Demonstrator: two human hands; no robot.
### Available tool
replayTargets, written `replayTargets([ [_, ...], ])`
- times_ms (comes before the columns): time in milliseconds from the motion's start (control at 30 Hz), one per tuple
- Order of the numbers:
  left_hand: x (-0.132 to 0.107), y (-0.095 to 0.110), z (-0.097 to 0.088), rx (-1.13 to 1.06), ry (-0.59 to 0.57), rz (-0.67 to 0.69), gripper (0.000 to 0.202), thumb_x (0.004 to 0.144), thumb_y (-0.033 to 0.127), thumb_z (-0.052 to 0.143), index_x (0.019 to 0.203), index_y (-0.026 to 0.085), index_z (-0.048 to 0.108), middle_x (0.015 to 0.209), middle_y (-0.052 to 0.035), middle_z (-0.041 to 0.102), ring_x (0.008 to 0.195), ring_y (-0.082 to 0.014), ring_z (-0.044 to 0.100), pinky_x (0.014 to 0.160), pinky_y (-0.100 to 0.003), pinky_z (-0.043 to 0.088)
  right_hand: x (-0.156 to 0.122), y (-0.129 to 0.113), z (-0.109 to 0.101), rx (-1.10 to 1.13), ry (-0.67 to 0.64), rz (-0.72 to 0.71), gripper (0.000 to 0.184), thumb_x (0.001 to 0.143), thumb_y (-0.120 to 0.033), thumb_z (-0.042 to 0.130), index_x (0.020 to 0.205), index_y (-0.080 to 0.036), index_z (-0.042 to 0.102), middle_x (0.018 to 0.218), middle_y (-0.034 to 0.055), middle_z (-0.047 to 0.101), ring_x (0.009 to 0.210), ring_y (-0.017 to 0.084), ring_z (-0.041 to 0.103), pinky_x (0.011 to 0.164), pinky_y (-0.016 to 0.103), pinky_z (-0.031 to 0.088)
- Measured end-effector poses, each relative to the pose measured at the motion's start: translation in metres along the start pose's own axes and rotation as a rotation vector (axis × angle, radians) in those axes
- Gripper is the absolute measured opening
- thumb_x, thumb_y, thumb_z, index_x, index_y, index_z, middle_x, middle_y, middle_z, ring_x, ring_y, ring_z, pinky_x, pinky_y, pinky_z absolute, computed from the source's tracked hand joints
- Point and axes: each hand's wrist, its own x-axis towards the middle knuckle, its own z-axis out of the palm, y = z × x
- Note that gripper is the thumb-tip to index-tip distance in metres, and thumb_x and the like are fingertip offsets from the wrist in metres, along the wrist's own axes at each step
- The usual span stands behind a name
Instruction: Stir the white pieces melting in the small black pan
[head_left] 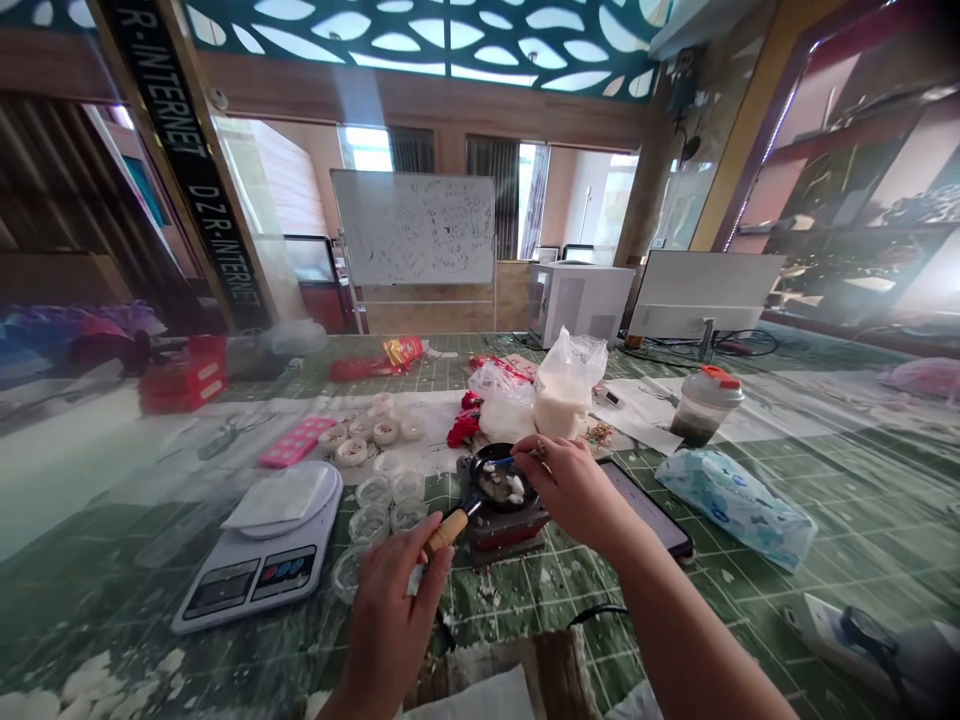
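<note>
A small black frying pan (pixel 496 503) rests on a little dark red hot plate (pixel 511 538). Its wooden handle (pixel 448 530) is pinched between the thumb and fingers of my left hand (pixel 397 590). My right hand (pixel 559 480) reaches over the pan's right rim, fingers closed on a thin blue stick (pixel 504 461) that slants into the pan. White lumps (pixel 515 488) lie in the pan, with what looks like clear liquid around them. Just left of the hot plate stand several clear glass cups (pixel 370 522).
On the left are a white kitchen scale (pixel 259 560) and a pink mould (pixel 298 441). Filled small cups (pixel 352 452), red roses (pixel 466 420) and a bag of white granules (pixel 562 400) stand behind the pan. To the right lie a tablet (pixel 652 510), a wipes pack (pixel 735 505) and a shaker bottle (pixel 705 405).
</note>
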Motion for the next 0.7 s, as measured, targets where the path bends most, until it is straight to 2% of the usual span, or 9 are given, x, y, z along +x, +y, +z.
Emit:
replayTargets([
  [167,-0.001,-0.001,0.000,0.001,-0.023,-0.081,0.034,0.083,0.041,0.053,0.108,0.019,0.062,0.071,-0.0040,0.066,0.068,-0.0187,0.062,0.066,-0.032,0.053,0.002,0.002,-0.001,-0.026,0.036,0.028,0.024,0.091,-0.031,0.038,0.085,-0.020,0.059,0.073,0.0018,0.066,0.076,0.018,0.055,0.079,0.033,0.033],
  [300,-0.005,0.000,0.004,-0.028,-0.031,-0.162,0.033,0.085,0.040,0.051,0.108,0.020,0.063,0.083,-0.0065,0.070,0.075,-0.0198,0.065,0.066,-0.031,0.054,-0.003,0.003,-0.011,-0.042,0.010,0.027,0.023,0.090,-0.030,0.039,0.083,-0.021,0.059,0.071,0.0018,0.065,0.074,0.018,0.056,0.077,0.032,0.034],
  [433,-0.008,-0.001,0.008,-0.023,0.014,-0.139,0.030,0.085,0.038,0.052,0.107,0.019,0.062,0.087,-0.0066,0.072,0.076,-0.0202,0.066,0.072,-0.033,0.053,-0.007,0.005,-0.020,-0.081,0.082,0.055,0.024,0.090,-0.030,0.039,0.080,-0.021,0.058,0.072,0.0024,0.066,0.077,0.019,0.057,0.079,0.033,0.033],
  [600,-0.007,0.003,0.008,-0.023,0.022,-0.157,0.032,0.085,0.039,0.050,0.106,0.017,0.063,0.085,-0.0072,0.071,0.074,-0.0200,0.067,0.074,-0.034,0.052,-0.007,0.006,-0.019,-0.046,0.011,0.039,0.024,0.091,-0.030,0.038,0.081,-0.021,0.058,0.072,0.0014,0.066,0.074,0.018,0.057,0.078,0.034,0.033],
  [700,-0.007,0.005,0.007,-0.035,0.012,-0.203,0.035,0.085,0.042,0.050,0.106,0.017,0.063,0.082,-0.0071,0.071,0.072,-0.0205,0.066,0.071,-0.033,0.053,-0.007,0.004,-0.018,-0.047,0.034,0.050,0.025,0.091,-0.031,0.037,0.082,-0.021,0.058,0.073,0.0017,0.066,0.077,0.019,0.056,0.079,0.034,0.033],
])
